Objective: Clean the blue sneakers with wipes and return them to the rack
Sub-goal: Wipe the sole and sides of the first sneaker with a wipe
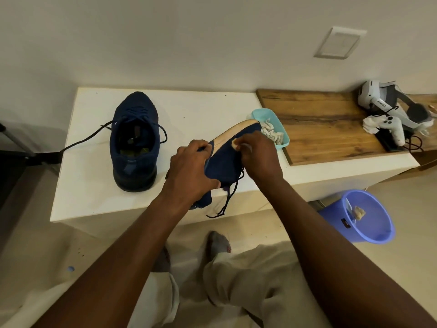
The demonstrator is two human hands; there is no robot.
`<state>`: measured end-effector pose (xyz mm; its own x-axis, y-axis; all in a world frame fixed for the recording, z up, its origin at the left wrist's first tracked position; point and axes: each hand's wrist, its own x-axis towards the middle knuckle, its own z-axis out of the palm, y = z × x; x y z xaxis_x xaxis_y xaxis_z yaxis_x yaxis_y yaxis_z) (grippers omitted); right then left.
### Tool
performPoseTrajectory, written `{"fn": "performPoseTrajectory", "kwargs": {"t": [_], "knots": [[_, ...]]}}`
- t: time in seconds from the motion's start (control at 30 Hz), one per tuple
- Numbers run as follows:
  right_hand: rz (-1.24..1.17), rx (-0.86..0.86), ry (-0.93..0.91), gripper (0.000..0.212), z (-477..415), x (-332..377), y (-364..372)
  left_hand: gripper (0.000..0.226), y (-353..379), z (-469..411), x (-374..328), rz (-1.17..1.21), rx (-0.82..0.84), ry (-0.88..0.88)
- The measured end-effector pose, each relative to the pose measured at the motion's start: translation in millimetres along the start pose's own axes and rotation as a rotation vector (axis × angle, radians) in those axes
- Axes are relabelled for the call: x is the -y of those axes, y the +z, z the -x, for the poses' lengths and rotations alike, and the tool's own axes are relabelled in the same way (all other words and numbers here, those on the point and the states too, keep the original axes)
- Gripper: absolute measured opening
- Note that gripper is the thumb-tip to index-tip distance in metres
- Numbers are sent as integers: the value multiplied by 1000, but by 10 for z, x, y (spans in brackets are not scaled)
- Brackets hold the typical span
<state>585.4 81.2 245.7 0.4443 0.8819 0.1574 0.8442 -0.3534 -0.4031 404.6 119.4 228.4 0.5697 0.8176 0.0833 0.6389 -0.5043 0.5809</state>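
Roughly midway, I'd say. One dark blue mesh sneaker (224, 162) is tipped on its side over the front edge of the white bench (189, 107). The left grip (191, 166) is wrapped round its heel end, and the right grip (257, 155) pinches a small white wipe (244, 146) against the pale sole edge. The second blue sneaker (134, 138) stands on the bench, can't tell if it's cleaned. A crumpled used wipe (359, 211) sits in the blue plastic bin (369, 233). No rack in sight, so returning both is still to do.
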Motion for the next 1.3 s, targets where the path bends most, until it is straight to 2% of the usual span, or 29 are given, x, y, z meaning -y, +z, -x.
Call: {"fn": "performPoseTrajectory", "kwargs": {"t": [0.07,0.13,0.2,0.27,0.37,0.43,0.5,0.57,0.6,0.67,0.77,0.8,0.83,0.93,0.97,1.03,1.13,1.17,1.23,1.3], "knots": [[-89,37,-14,20,122,68,36,84,-2,2,-2,5,2,-1],[-118,216,-176,21,380,215,64,84,-7,-3,-11,-8,13,-5],[-94,255,-279,21,417,225,67,83,-9,-8,-9,-19,13,-3],[-101,138,-166,19,209,104,36,81,-9,-1,-14,-2,6,0],[-231,-135,55,20,-53,-103,-8,83,3,4,-2,-12,5,0],[-282,-170,98,20,-2,-89,34,83,21,-4,4,-25,0,1],[-278,17,21,19,193,12,112,84,45,-9,4,-49,1,0],[-194,217,-129,18,394,93,171,82,64,-15,8,-68,-4,4],[-180,226,-166,17,393,84,175,81,65,-15,10,-72,-5,5],[-223,115,-66,14,216,4,105,81,53,-9,4,-70,4,5],[-295,-143,113,13,-54,-199,4,82,40,-3,3,-74,15,9],[-300,-158,125,13,-51,-209,13,82,42,4,2,-71,17,6],[-308,-122,109,14,-3,-182,38,82,38,1,6,-66,15,4],[-276,178,-2,14,320,-46,152,83,38,-1,13,-63,15,-1],[-264,221,-41,14,367,-35,168,83,38,-6,18,-66,14,0],[-294,139,-3,12,258,-68,123,84,37,-7,17,-77,16,-1],[-282,-142,131,13,-48,-229,41,84,33,-1,13,-73,21,2],[-284,-188,151,13,-70,-252,43,84,33,5,10,-69,23,2],[-306,-108,125,14,30,-208,92,84,35,4,11,-66,21,5],[-283,113,39,14,248,-94,160,85,36,-2,17,-72,18,-1]]}}
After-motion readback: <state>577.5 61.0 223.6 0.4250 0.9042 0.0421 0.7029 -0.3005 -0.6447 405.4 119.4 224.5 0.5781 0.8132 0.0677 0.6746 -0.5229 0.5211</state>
